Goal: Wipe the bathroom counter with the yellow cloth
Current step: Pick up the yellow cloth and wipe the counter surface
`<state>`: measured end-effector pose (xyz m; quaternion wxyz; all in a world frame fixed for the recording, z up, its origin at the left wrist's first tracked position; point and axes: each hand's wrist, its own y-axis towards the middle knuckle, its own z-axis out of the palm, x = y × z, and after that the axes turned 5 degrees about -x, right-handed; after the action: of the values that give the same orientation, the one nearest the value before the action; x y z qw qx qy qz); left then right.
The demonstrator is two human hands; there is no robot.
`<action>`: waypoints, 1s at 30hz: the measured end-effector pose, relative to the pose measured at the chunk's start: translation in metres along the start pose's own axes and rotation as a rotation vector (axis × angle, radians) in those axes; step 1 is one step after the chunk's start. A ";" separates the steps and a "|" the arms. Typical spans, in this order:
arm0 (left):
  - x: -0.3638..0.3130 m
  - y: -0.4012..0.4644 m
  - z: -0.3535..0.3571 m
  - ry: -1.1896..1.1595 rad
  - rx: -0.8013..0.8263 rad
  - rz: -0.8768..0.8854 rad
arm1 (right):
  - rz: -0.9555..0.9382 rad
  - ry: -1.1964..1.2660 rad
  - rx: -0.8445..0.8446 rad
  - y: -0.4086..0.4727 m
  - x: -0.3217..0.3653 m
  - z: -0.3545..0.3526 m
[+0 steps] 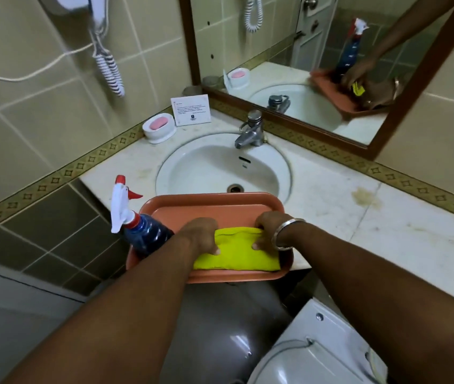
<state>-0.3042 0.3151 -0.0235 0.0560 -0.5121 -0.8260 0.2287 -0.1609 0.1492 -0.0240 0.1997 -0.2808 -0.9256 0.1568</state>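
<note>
Looking down, we see both hands on the yellow cloth (236, 252), which lies folded in the near half of a salmon-coloured tray (209, 207). Our left hand (199, 235) sits on the cloth's left end, fingers curled over its far edge and thumb pressing its top. Our right hand (271, 230) grips the right end the same way, thumb on the upper face, a metal bangle (285, 234) at the wrist. So both hands are pinching the cloth from above, and the cloth runs between them and out toward us past the thumbs.

We note the tray resting on the front edge of the bathroom counter (358, 217), partly overhanging it and covering the near rim of the sink (220, 167). A blue spray bottle (144, 231) with a white and red trigger head lies tilted in the tray's left corner, just beside our left forearm.

Further back we see the tap (250, 131) behind the basin, a white soap dish (159, 128) holding a pink bar at the counter's left rear, and a small printed card (191, 109) leaning beside it. A brownish stain (362, 198) marks the counter to the right of the sink, well apart from the cloth.
</note>
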 end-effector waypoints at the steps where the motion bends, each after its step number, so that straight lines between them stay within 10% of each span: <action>1: -0.001 0.003 -0.005 -0.037 0.017 -0.015 | 0.019 0.109 0.017 -0.001 -0.002 -0.008; 7: -0.023 0.007 -0.065 -0.505 0.052 -0.026 | 0.122 0.646 -0.092 -0.043 -0.043 -0.038; 11: -0.070 0.001 -0.110 -0.638 0.293 0.110 | 0.042 0.537 -0.198 -0.083 -0.072 -0.040; 20: -0.212 -0.028 -0.210 -0.101 0.575 0.322 | -0.153 1.003 -0.162 -0.141 -0.085 -0.058; 25: -0.201 -0.004 -0.177 -0.045 0.269 0.229 | 0.076 0.914 -0.170 -0.166 -0.116 -0.041; 30: -0.272 0.028 -0.048 -0.469 0.379 0.312 | 0.493 1.008 -0.317 -0.250 -0.215 0.021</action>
<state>-0.1380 0.1033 0.0453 -0.0770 -0.5461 -0.6708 0.4958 -0.1210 -0.1778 -0.0019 0.5287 -0.5544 -0.6357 -0.0947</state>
